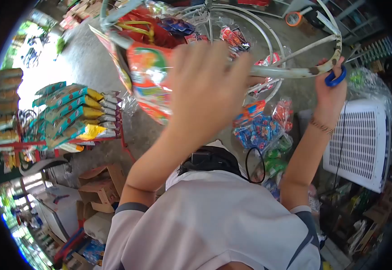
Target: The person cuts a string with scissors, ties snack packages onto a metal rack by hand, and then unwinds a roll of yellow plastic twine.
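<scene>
A worn white metal rack of curved tubes (290, 72) stands before me, with orange and green packets (148, 67) hanging at its left side. My left hand (211, 85) is raised in front of the rack, back toward the camera and smeared by motion; what its fingers touch is hidden. At the rack's right end, my right hand (331, 87) has its fingers closed by the tube, with blue-handled scissors (336, 76) hooked on them.
Stacked yellow and teal bags (76, 112) sit on a red shelf at left. Below are cardboard boxes (100, 189). Blue packets (257, 132) lie on the floor. A white slatted panel (356, 144) stands at right, and orange tape (293, 19) lies at the top.
</scene>
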`<state>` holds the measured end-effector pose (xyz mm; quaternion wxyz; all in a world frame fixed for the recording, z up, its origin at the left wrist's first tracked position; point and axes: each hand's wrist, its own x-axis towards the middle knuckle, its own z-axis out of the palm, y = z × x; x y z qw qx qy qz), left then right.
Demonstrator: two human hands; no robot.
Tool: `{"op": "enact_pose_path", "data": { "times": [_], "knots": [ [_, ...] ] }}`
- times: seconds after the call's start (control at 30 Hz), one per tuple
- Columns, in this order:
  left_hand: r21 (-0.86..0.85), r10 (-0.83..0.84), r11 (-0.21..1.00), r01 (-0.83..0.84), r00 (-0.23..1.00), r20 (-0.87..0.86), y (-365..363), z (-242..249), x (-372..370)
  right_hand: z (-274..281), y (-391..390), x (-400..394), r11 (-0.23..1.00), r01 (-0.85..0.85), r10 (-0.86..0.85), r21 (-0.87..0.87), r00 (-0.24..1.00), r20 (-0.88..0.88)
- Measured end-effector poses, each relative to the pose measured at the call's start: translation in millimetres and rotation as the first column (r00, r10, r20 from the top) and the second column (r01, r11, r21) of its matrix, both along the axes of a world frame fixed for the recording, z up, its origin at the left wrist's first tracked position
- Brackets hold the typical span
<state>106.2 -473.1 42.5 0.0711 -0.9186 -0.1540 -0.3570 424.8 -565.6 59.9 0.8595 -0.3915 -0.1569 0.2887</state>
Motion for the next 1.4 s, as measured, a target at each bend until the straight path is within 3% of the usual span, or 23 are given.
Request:
{"op": "enact_pose_path", "data": {
  "times": [0.07, 0.13, 0.23, 0.4, 0.43, 0.47, 0.53, 0.57, 0.6, 0.63, 0.67, 0.7, 0.77, 0.8, 0.87, 0.93, 1.03, 1.1, 1.2, 1.27, 1.3, 1.37, 1.4],
  "knots": [
    [-0.038, -0.017, 0.999, 0.019, 0.999, 0.042, -16.1, -9.6, 29.5, 24.1, 33.7, 1.8, 0.998, -0.054, 0.052, -0.035, 0.996, -0.078],
    [-0.072, -0.040, 0.996, 0.046, 0.995, 0.089, -29.8, -17.1, 59.5, 18.7, 63.5, 63.5, 0.925, -0.375, 0.377, -0.058, 0.926, 0.036],
    [-0.125, -0.111, 0.984, 0.130, 0.983, 0.143, -48.0, -18.9, 83.1, 33.4, 118.7, 90.2, 0.912, -0.348, 0.344, -0.216, 0.937, -0.056],
    [-0.200, -0.156, 0.944, 0.262, 0.891, 0.427, -40.5, 32.9, -19.4, 29.1, 126.1, 108.9, 0.960, -0.171, 0.224, -0.222, 0.944, 0.240],
    [-0.207, -0.107, 0.950, 0.235, 0.865, 0.491, -31.2, 46.3, -56.6, 24.7, 119.0, 113.3, 0.969, -0.090, 0.176, -0.231, 0.906, 0.385],
    [-0.216, -0.043, 0.958, 0.187, 0.842, 0.538, -20.0, 56.9, -96.3, 20.1, 107.3, 115.3, 0.977, 0.037, 0.120, -0.211, 0.720, 0.683],
    [-0.300, 0.193, 0.954, 0.001, 0.764, 0.616, 11.7, 63.7, -170.7, 19.2, 70.9, 101.2, 0.996, 0.079, -0.007, -0.028, 0.411, 0.912],
    [-0.433, 0.368, 0.898, -0.080, 0.675, 0.640, 36.2, 56.5, -204.9, 41.0, 46.4, 56.4, 0.991, -0.103, 0.131, -0.084, 0.871, 0.474],
    [-0.580, 0.519, 0.809, -0.092, 0.575, 0.633, 64.2, 42.0, -233.6, 26.0, 14.6, 52.8, 0.938, -0.342, 0.326, -0.050, 0.826, 0.460],
    [-0.723, 0.643, 0.688, 0.056, 0.415, 0.644, 100.4, 18.1, -256.3, 27.0, -7.8, -11.1, 0.949, -0.314, 0.292, 0.036, 0.915, 0.278],
    [-0.810, 0.711, 0.587, 0.016, 0.468, 0.524, 137.3, -21.8, -284.7, 24.1, -26.1, -61.0, 0.906, -0.380, 0.356, 0.185, 0.922, 0.150],
    [-0.829, 0.707, 0.529, -0.183, 0.636, 0.310, 171.6, -72.2, -308.8, 13.5, -48.5, -91.6, 0.911, -0.348, 0.326, 0.224, 0.937, 0.127],
    [-0.530, 0.679, 0.662, -0.530, 0.723, 0.125, 237.6, -199.4, -334.2, 8.2, -58.4, -151.3, 0.704, -0.702, 0.675, 0.105, 0.708, 0.207],
    [-0.710, 0.793, 0.504, -0.491, 0.589, 0.155, 254.7, -242.6, -334.3, 8.1, -45.9, -193.6, 0.569, -0.818, 0.791, 0.085, 0.573, 0.215],
    [-0.932, 0.888, 0.278, -0.234, 0.433, 0.156, 261.8, -288.7, -332.5, 3.6, -9.8, -258.4, 0.296, -0.955, 0.927, 0.016, 0.292, 0.234],
    [-0.980, 0.885, 0.166, 0.106, 0.422, 0.196, 253.9, -301.6, -336.7, -18.3, 7.0, -280.3, 0.022, -0.997, 0.965, -0.074, 0.002, 0.261],
    [-0.952, 0.892, -0.050, 0.303, 0.442, 0.094, 227.7, -298.9, -331.5, -31.5, 44.8, -315.6, -0.153, -0.973, 0.947, -0.171, -0.194, 0.258],
    [-0.938, 0.840, -0.093, 0.335, 0.532, 0.107, 192.0, -285.4, -321.3, -15.2, 58.0, -350.0, -0.097, -0.960, 0.987, -0.262, -0.126, 0.097],
    [-0.992, 0.577, 0.010, 0.128, 0.809, 0.110, 153.8, -292.2, -305.7, 7.0, 63.1, -388.5, 0.046, -0.872, 0.970, -0.487, 0.155, -0.186],
    [-0.988, 0.504, -0.097, 0.117, 0.862, 0.053, 131.8, -296.0, -282.6, -1.1, 70.5, -406.3, 0.082, -0.797, 0.945, -0.598, 0.253, -0.207],
    [-0.956, 0.531, -0.246, 0.161, 0.847, 0.006, 125.0, -280.4, -269.9, -5.5, 74.3, -416.3, 0.079, -0.749, 0.925, -0.658, 0.301, -0.232],
    [-0.891, 0.374, -0.452, 0.052, 0.918, -0.136, 122.1, -239.1, -274.8, -17.1, 80.3, -427.2, 0.055, -0.643, 0.873, -0.764, 0.402, -0.276],
    [-0.845, 0.272, -0.534, -0.022, 0.942, -0.196, 121.6, -211.4, -277.7, -35.8, 78.7, -422.3, 0.088, -0.567, 0.907, -0.819, 0.385, -0.169]
  ]
}}
